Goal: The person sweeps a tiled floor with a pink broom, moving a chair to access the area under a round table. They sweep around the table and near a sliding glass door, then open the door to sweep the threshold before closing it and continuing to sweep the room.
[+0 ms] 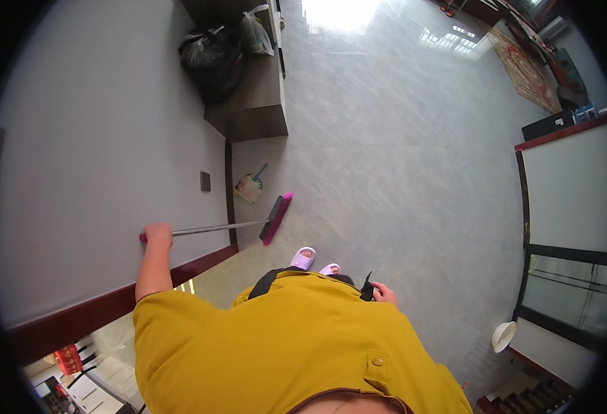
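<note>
My left hand (pixel 158 236) is closed around the top end of a broom's grey handle, out to the left by the wall. The broom head (pixel 275 219), grey with magenta bristles, touches the floor ahead of my feet. A small pale dustpan (pixel 250 188) with a teal handle lies beyond it, close to the wall. Low at my right side, my right hand (pixel 384 294) has its fingers curled next to a black strap-like piece (pixel 367 288). My sleeve and body partly hide what it grips.
Grey glossy floor (pixel 400 172) stretches ahead. At the far left, a dark wooden cabinet (pixel 248 114) carries a black plastic bag (pixel 214 65). A white bowl-shaped object (pixel 503 336) and a glass-fronted cabinet (pixel 569 290) stand to the right. A patterned rug (pixel 524 69) lies far right.
</note>
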`<state>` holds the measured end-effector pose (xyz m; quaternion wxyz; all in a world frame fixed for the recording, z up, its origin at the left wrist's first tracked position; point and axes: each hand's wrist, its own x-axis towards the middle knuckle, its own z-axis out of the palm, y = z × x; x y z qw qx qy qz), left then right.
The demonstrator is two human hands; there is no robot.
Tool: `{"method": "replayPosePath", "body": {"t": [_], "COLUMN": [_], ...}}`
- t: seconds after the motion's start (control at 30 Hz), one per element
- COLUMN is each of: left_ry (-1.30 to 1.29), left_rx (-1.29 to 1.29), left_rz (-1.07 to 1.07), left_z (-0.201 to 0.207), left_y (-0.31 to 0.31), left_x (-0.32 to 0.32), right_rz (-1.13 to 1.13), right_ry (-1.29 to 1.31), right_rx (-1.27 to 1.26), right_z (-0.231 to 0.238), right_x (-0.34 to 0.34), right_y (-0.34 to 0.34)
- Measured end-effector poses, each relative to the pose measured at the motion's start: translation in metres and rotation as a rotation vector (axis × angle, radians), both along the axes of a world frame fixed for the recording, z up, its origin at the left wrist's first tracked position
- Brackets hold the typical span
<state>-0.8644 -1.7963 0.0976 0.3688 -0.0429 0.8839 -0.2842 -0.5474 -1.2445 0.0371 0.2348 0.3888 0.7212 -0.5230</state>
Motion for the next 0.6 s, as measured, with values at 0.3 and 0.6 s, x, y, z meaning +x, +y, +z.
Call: {"method": "replayPosePath", "body": {"t": [0.3,0.6], "left_ry": [0.102,-0.233], "left_rx": [0.573,0.967], "left_rz": [-0.007,0.217], "left_z": [-0.076,-0.133], "left_y": [0.148,0.375], "left_x": [0.003,-0.083], "right_rz": [-0.075,-0.34], "right_ry": [0.064,-0.206], "right_rx": [0.168,0.184], "right_z": [-0.105,-0.062], "right_x": [0.077,-0.078], "right_y": [0.081,0.23]}}
